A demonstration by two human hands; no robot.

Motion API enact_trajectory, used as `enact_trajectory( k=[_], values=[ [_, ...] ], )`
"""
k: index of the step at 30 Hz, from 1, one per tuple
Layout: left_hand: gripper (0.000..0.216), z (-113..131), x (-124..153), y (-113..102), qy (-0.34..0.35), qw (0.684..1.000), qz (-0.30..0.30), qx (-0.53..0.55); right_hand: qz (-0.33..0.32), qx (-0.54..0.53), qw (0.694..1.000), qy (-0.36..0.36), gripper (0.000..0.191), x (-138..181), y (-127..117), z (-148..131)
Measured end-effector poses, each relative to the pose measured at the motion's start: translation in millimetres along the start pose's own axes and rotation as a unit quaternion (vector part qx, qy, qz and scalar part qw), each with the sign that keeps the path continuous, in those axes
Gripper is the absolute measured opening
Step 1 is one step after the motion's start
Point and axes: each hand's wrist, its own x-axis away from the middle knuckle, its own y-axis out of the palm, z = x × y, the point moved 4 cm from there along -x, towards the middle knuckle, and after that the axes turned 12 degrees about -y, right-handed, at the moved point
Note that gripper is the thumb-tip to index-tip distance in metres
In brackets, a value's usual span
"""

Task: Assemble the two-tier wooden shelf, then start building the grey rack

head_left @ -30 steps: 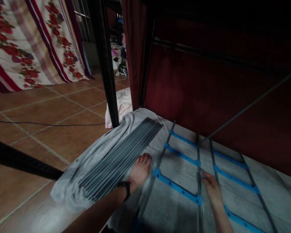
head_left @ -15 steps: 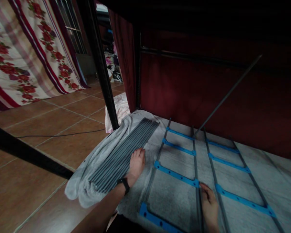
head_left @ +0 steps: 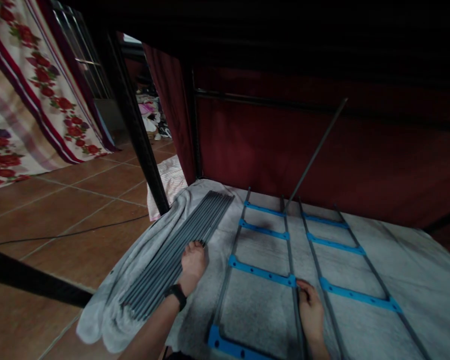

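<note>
Several thin grey rods (head_left: 172,250) lie side by side on a grey blanket. My left hand (head_left: 193,261), with a dark watch at the wrist, has its fingers curled on rods along the bundle's right side; the fingertips are partly hidden. To the right lie two ladder-like frames of grey rods joined by blue crosspieces. My right hand (head_left: 310,305) pinches the right side rod (head_left: 291,260) of the nearer frame, just below the end of a blue crosspiece (head_left: 262,271). One loose-looking rod (head_left: 317,152) slants upward from that frame's far end.
Dark posts (head_left: 135,120) and a low bar (head_left: 33,277) stand on the left, under a dark overhead surface. A dark red cloth (head_left: 255,140) hangs behind the blanket (head_left: 423,280). On the tiled floor (head_left: 93,200) runs a black cable (head_left: 75,232). The second frame (head_left: 360,298) lies at right.
The view has shifted, so most things appear further left and slightly lower. The slanting rod has swung left and stands steeper. Both hands keep about the same places on the rods.
</note>
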Motion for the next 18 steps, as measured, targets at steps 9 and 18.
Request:
enact_trajectory(
  k=[9,18],
  values=[
    [0.037,3,-22,-1,-0.032,0.989,-0.145,-0.003,0.029,-0.003,0.999,-0.017,0.025,-3,3,-20],
    [0.038,9,-20,1,-0.007,0.991,-0.128,-0.025,0.04,-0.025,0.999,-0.019,0.022,-4,3,-29]
  ],
)
